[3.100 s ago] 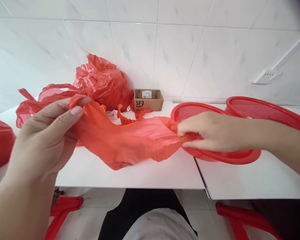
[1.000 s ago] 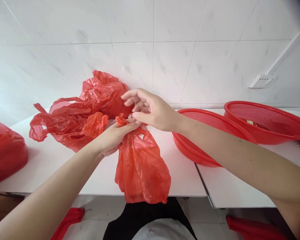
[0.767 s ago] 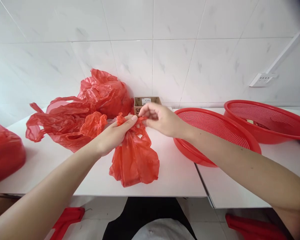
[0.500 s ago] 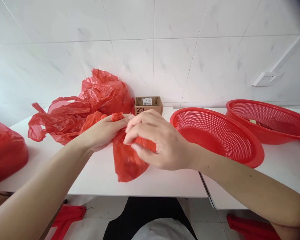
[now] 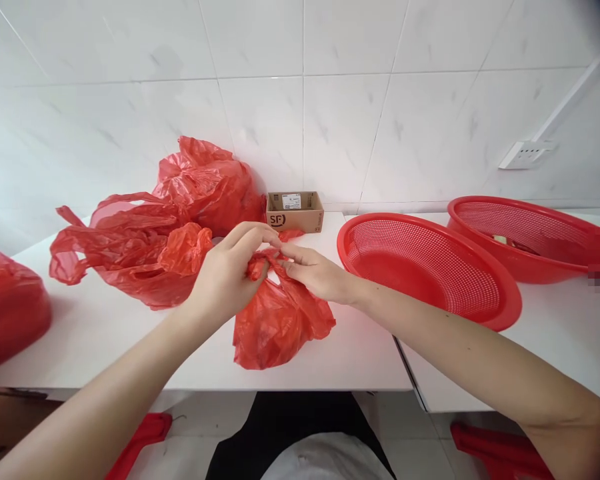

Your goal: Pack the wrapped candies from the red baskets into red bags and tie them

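Note:
A small red plastic bag (image 5: 280,327) hangs with its lower part over the white table in front of me. Its gathered top is pinched between the fingers of my left hand (image 5: 233,270) and my right hand (image 5: 315,270), whose fingertips nearly meet. Both hands are closed on the thin plastic. What the bag contains, if anything, I cannot make out. Just left of my left hand lies a crumpled orange-red bag (image 5: 186,248), resting against a larger open red bag (image 5: 130,247) with loose handles.
A full red bag (image 5: 207,183) leans at the wall beside a small cardboard box (image 5: 295,213). Another red bag (image 5: 13,307) sits at the far left. Two red mesh baskets (image 5: 485,303) (image 5: 520,263) stand on the right, the farther one holding something.
My right hand has moved left and down onto the bag's top, its fingers now gripping the plastic. My left hand has turned and curled. The bag's lower part has spread wider.

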The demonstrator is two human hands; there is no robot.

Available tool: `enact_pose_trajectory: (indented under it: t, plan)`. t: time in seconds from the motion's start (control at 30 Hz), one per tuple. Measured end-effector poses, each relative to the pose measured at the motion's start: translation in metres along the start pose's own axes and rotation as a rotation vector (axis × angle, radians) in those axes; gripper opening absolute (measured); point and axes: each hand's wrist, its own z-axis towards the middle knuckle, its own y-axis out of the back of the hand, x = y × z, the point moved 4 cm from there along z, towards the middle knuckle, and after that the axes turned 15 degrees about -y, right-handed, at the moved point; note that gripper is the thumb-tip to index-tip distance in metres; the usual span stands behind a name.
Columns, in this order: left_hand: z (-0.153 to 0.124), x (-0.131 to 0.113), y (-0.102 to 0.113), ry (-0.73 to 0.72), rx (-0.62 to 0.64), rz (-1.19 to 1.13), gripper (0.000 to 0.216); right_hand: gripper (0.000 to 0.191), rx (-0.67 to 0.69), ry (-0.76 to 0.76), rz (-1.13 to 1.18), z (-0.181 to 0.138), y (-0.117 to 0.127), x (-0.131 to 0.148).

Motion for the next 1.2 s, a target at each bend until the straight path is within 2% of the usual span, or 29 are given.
enact_pose_trajectory:
  t: [0.07, 0.17, 0.3, 0.4, 0.47, 0.57, 0.6, 0.63, 0.73, 0.8, 0.9, 0.97, 1.1, 1.2]
  plan:
    - [-0.007, 0.003, 0.0, -0.008, 0.015, -0.011, 0.028, 0.027, -0.068, 0.002, -0.157, -0.006, 0.009, 0.006]
    - [-0.028, 0.012, 0.002, 0.039, 0.115, -0.03, 0.029, 0.034, -0.202, -0.013, -0.482, -0.01, 0.034, 0.014]
    - [-0.058, 0.016, 0.012, 0.137, 0.159, -0.062, 0.026, 0.028, -0.366, -0.172, -0.771, -0.005, 0.077, 0.009]
    - [-0.062, 0.013, 0.015, 0.271, 0.156, -0.296, 0.031, 0.029, -0.385, -0.278, -0.889, 0.001, 0.093, 0.002]
    - [-0.054, 0.012, 0.01, 0.394, 0.061, -0.6, 0.039, 0.031, -0.358, -0.29, -0.897, 0.003, 0.091, 0.005]
    - [-0.036, 0.016, -0.005, 0.586, -0.182, -1.027, 0.039, 0.03, -0.381, -0.212, -0.744, 0.005, 0.078, 0.022]
    - [-0.031, 0.017, -0.013, 0.649, -0.202, -1.106, 0.036, 0.03, -0.378, -0.167, -0.657, 0.006, 0.071, 0.029]
    - [-0.028, 0.017, -0.022, 0.704, -0.17, -1.156, 0.032, 0.029, -0.362, -0.118, -0.575, 0.007, 0.064, 0.035]
    - [-0.025, 0.01, -0.044, 0.76, 0.048, -1.194, 0.026, 0.028, -0.287, 0.004, -0.487, 0.012, 0.038, 0.044]
    - [-0.027, 0.006, -0.052, 0.748, 0.091, -1.177, 0.027, 0.031, -0.248, 0.009, -0.508, 0.014, 0.024, 0.038]
    - [-0.034, 0.008, -0.054, 0.76, -0.003, -1.141, 0.035, 0.03, -0.158, -0.104, -0.421, 0.014, 0.013, 0.018]
    - [-0.037, 0.011, -0.053, 0.763, -0.06, -1.128, 0.036, 0.022, -0.123, -0.159, -0.358, 0.01, 0.012, 0.009]
    - [-0.039, 0.012, -0.053, 0.747, -0.119, -1.129, 0.031, 0.007, -0.323, -0.106, -0.341, -0.006, 0.018, 0.016]
    - [-0.036, 0.01, -0.048, 0.707, -0.15, -1.088, 0.021, 0.007, -0.346, -0.085, -0.182, -0.018, 0.011, 0.022]
